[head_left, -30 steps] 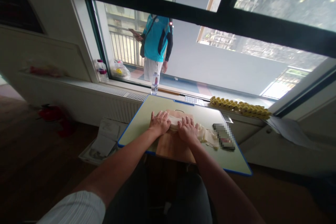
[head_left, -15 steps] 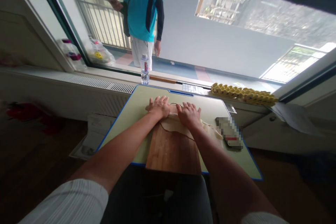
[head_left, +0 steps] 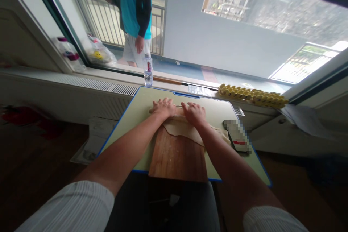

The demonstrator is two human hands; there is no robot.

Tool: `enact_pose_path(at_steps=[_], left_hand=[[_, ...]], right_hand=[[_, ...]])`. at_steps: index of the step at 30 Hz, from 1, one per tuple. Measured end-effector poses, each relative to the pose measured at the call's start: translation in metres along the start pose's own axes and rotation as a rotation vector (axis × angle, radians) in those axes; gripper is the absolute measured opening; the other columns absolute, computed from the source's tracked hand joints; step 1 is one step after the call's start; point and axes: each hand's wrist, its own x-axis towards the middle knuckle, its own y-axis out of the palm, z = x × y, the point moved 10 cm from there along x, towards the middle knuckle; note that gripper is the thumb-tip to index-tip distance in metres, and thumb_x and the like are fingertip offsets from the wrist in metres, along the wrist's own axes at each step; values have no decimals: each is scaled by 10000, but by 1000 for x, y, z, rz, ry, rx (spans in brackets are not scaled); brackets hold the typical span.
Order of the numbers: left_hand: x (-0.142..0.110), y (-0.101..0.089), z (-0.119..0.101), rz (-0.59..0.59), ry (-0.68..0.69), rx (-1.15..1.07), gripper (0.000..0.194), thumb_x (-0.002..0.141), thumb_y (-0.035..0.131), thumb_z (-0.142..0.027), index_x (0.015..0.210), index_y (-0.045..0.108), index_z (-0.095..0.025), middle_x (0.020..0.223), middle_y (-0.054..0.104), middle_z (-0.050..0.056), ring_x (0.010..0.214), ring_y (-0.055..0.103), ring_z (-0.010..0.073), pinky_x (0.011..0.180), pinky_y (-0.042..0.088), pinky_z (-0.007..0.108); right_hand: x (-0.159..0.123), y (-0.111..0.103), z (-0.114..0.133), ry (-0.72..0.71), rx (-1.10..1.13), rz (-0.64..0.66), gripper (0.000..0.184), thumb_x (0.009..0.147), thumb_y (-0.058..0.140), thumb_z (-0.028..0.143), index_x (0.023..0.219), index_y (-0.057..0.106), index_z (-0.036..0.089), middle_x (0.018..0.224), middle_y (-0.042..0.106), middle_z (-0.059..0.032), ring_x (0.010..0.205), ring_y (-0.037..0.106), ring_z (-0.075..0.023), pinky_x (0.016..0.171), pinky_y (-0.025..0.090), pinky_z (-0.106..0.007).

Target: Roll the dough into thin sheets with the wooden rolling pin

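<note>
**Inspector:** Report both hands.

**Assistant:** The left hand (head_left: 163, 107) and the right hand (head_left: 194, 113) lie side by side, palms down, fingers spread flat; neither grip is closed on anything. Both press on the dough (head_left: 182, 128).

**Inspector:** Where is the dough?

**Assistant:** Spread thin over the far end of the wooden board (head_left: 176, 157), which rests on the desk (head_left: 130, 123).

**Inspector:** Surroundings?

**Assistant:** A water bottle (head_left: 148, 71) stands on the sill at 11 o'clock from the hands. A yellow egg tray (head_left: 252, 96) lies at 2 o'clock. A person (head_left: 136, 11) stands outside the window.
</note>
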Motion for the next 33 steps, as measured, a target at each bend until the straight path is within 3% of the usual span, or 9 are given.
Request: enact_pose_path(at_steps=[5, 10, 15, 20, 25, 29, 33], left_hand=[[-30, 0, 1, -23, -9, -5, 667, 1031, 287, -519, 1613, 522, -292, 1749, 410, 99, 1575, 395, 396, 1275, 250, 691], [-68, -6, -2, -76, -7, 8, 646, 1037, 285, -476, 1577, 566, -262, 1721, 457, 101, 1559, 417, 378, 1265, 275, 703], [-106, -7, -1, -121, 1, 6, 700, 1045, 258, -462, 1639, 473, -161, 1737, 419, 138, 1594, 370, 355, 1296, 220, 704], [-128, -9, -2, -155, -4, 16, 705, 1060, 239, -476, 1647, 454, -149, 1723, 435, 163, 1605, 363, 336, 1315, 182, 685], [-118, -9, -1, -163, -15, 10, 697, 1057, 255, -484, 1646, 459, -173, 1718, 447, 156, 1591, 384, 350, 1302, 217, 687], [-94, -8, 0, -169, -19, 2, 662, 1049, 282, -475, 1589, 540, -191, 1702, 477, 135, 1561, 416, 372, 1266, 288, 687], [-66, -10, 1, -196, -9, 7, 631, 1052, 282, -474, 1508, 624, -204, 1667, 529, 119, 1507, 480, 367, 1242, 340, 645]], right_hand=[[-29, 0, 5, -18, -4, 2, 529, 1148, 274, 514, 1458, 636, 286, 1540, 629, -126, 1413, 543, -326, 1221, 338, -586], [-62, -3, 7, -5, -14, -75, 495, 1133, 310, 463, 1433, 630, 233, 1530, 632, -133, 1446, 492, -330, 1257, 257, -647], [-92, -4, 12, -6, -24, -106, 570, 1118, 302, 433, 1552, 546, 156, 1685, 472, -161, 1569, 349, -373, 1274, 204, -675], [-109, -8, 14, 25, -1, -101, 623, 1122, 244, 456, 1540, 564, 124, 1688, 466, -180, 1573, 350, -400, 1282, 187, -666], [-99, -8, 13, 33, 4, -112, 606, 1123, 264, 469, 1535, 566, 144, 1659, 497, -193, 1545, 382, -399, 1259, 220, -675], [-74, -2, 10, 23, 7, -87, 550, 1126, 280, 477, 1446, 645, 219, 1570, 592, -163, 1482, 451, -372, 1247, 245, -666], [-41, 5, 5, 35, 64, -68, 610, 1114, 316, 549, 1531, 585, 194, 1619, 553, -147, 1480, 461, -364, 1261, 260, -636]])
